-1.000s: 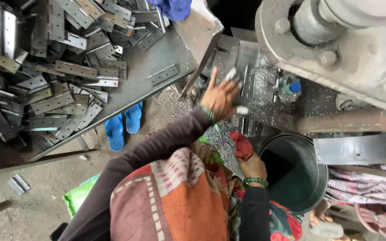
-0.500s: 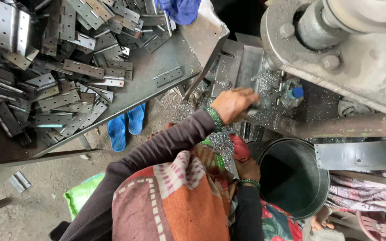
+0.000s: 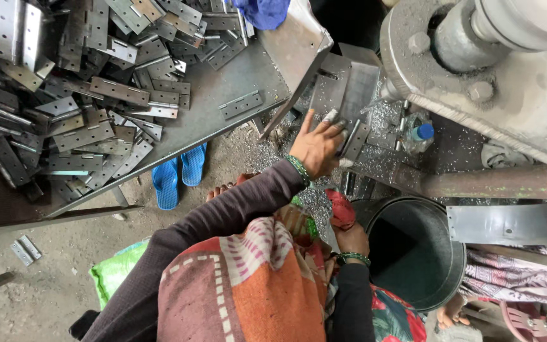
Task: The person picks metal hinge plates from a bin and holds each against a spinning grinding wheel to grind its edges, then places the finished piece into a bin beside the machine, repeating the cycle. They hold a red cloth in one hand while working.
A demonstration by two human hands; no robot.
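My left hand (image 3: 320,147) reaches forward to the machine bed, with its fingers closed over the edge of a flat grey metal hinge plate (image 3: 354,140) lying among metal shavings. A green bangle sits on that wrist. My right hand (image 3: 351,239) stays close to my lap, gripping a red cloth (image 3: 341,210) beside the rim of a dark metal bucket (image 3: 439,286). Both arms wear dark sleeves. An orange patterned shawl covers my lap.
A large heap of grey hinge plates (image 3: 90,95) covers a metal table at left. Blue sandals (image 3: 178,172) lie on the floor under its edge. A heavy grey machine (image 3: 514,82) fills the upper right, with a blue-capped bottle (image 3: 418,134) on its bed. A green bag (image 3: 116,271) lies lower left.
My left hand, spread open a second ago, has lowered and closed its fingers on the hinge plate. The right hand has stayed on the red cloth.
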